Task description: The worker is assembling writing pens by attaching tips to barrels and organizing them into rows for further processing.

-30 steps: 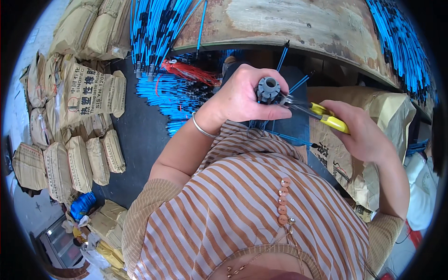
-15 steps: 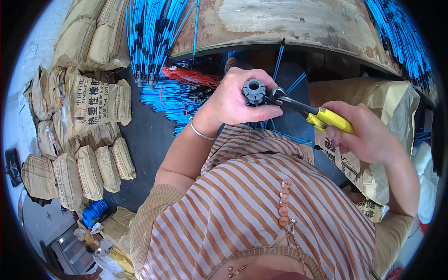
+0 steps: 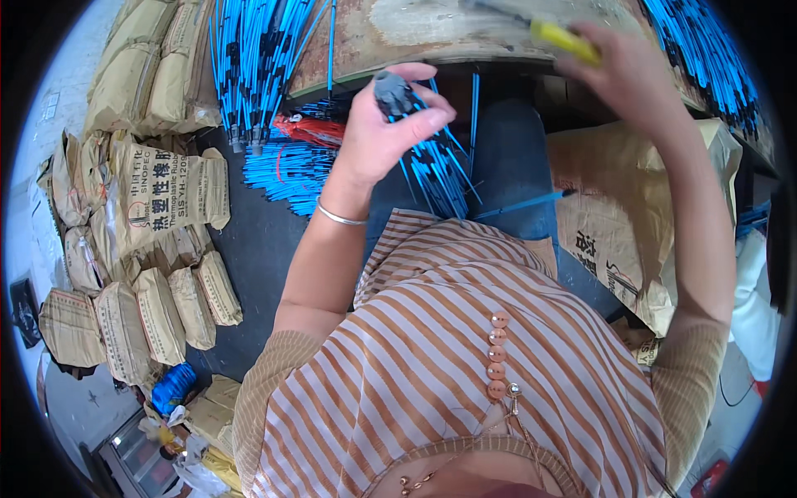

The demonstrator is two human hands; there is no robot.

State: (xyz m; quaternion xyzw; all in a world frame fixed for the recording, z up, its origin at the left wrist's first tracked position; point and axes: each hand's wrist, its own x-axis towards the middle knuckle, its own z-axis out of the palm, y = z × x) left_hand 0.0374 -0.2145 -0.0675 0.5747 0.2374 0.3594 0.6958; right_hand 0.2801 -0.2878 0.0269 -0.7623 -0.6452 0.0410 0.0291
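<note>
My left hand is closed around the top of a bundle of thin blue rods, just below its grey ribbed hub. The rods hang down from the hand, fanning out a little over my lap. My right hand, smeared by motion, grips yellow-handled pliers over the wooden tabletop. Their dark jaws point left and are blurred. One loose blue rod lies across my leg.
Blue rods with black joints hang over the table's left end; more lie at its right. Beyond my left wrist are piled blue rods and red strands. Brown paper sacks are stacked left; a large sack stands right.
My right hand has swung up and away with the pliers, from beside the hub to over the tabletop. My left hand has moved slightly left and up, tilting the hub.
</note>
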